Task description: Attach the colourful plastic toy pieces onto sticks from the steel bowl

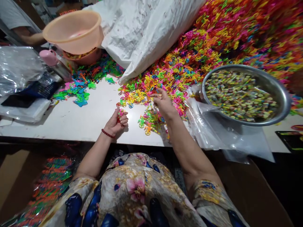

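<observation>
My left hand (117,122), with a red bead bracelet at its wrist, is closed around a few small plastic toy pieces (121,113) in pink, green and red. It is just above the white table (104,107). My right hand (163,102) reaches over the heap of bright plastic toy pieces (153,83), its fingers stretched out and apart; I make out nothing held in it. Below that hand lies a smaller cluster of toy pieces (149,121), some with wheel-like rings.
A steel basin (286,104) full of small wrapped sticks stands at right on clear plastic bags (213,132). A white sack (146,34) lies at the back. An orange tub (73,34), a pink-lidded bottle (55,63) and a dark phone (19,100) are left. Another person's arm (30,37) shows behind.
</observation>
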A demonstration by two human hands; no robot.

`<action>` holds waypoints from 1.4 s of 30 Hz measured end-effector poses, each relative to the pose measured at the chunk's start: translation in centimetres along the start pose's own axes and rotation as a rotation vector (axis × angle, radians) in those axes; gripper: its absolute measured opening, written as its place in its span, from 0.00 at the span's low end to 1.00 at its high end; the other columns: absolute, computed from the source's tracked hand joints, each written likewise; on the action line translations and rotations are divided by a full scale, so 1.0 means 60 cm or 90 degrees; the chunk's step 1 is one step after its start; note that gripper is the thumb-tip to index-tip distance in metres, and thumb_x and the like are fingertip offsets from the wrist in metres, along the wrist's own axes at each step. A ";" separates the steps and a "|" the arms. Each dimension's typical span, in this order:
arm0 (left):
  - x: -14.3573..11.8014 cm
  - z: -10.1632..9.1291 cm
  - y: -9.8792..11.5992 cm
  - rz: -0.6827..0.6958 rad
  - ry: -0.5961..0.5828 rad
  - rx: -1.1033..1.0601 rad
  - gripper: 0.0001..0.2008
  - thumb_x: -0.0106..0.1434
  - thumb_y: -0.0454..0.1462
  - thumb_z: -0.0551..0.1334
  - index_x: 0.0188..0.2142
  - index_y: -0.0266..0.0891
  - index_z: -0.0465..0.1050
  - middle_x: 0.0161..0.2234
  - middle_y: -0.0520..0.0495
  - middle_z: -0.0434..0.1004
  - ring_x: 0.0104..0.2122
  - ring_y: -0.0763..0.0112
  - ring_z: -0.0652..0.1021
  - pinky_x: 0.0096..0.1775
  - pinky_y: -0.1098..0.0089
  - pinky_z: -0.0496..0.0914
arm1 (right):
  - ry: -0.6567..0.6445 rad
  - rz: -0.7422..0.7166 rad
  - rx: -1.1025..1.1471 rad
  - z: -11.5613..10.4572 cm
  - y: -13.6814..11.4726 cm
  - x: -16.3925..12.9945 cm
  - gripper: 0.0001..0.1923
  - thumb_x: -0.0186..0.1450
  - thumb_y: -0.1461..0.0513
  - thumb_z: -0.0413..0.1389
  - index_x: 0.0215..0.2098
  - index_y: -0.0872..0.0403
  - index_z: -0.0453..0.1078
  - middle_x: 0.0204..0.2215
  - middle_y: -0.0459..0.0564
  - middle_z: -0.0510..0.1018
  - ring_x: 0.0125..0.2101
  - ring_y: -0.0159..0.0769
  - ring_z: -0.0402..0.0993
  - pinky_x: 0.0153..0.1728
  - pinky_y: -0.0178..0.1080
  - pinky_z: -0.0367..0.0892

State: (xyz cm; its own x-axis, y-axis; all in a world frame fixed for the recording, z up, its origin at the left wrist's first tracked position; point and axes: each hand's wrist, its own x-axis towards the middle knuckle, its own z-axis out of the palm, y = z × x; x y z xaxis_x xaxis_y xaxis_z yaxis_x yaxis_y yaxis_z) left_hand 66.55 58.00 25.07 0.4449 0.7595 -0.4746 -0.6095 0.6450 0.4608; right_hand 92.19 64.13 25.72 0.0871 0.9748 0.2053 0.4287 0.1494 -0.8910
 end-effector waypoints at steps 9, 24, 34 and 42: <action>0.010 0.002 -0.027 0.086 0.004 0.087 0.12 0.66 0.42 0.59 0.39 0.34 0.76 0.21 0.52 0.61 0.23 0.74 0.66 0.29 0.70 0.65 | -0.146 0.149 0.141 0.055 -0.039 -0.166 0.19 0.65 0.50 0.55 0.50 0.50 0.70 0.33 0.46 0.81 0.21 0.28 0.67 0.22 0.33 0.65; 0.022 -0.069 -0.011 0.609 0.498 0.786 0.13 0.57 0.40 0.67 0.39 0.40 0.67 0.40 0.44 0.69 0.41 0.63 0.70 0.45 0.63 0.66 | -0.141 0.003 -0.065 0.109 -0.047 -0.146 0.11 0.66 0.57 0.56 0.44 0.52 0.74 0.41 0.51 0.80 0.42 0.38 0.76 0.48 0.42 0.68; 0.021 -0.084 -0.027 0.506 0.395 0.745 0.05 0.59 0.36 0.63 0.31 0.40 0.67 0.29 0.52 0.70 0.30 0.70 0.70 0.35 0.69 0.63 | -0.203 0.021 -0.153 0.194 -0.063 -0.099 0.11 0.67 0.55 0.56 0.43 0.52 0.75 0.34 0.51 0.81 0.36 0.38 0.75 0.39 0.38 0.67; 0.005 -0.083 -0.019 0.524 0.311 0.690 0.11 0.58 0.33 0.65 0.41 0.40 0.74 0.35 0.49 0.73 0.35 0.71 0.73 0.40 0.70 0.67 | -0.212 0.160 0.016 0.160 -0.060 -0.127 0.08 0.60 0.57 0.60 0.35 0.52 0.73 0.23 0.43 0.77 0.25 0.32 0.72 0.29 0.34 0.64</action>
State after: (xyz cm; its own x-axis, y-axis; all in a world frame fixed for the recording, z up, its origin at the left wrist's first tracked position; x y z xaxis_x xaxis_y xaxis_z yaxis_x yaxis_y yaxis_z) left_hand 64.10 57.05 20.67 -0.1803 0.9787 0.0981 0.3096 -0.0382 0.9501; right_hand 81.37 57.74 23.50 -0.1111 0.9811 -0.1584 0.4080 -0.1003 -0.9074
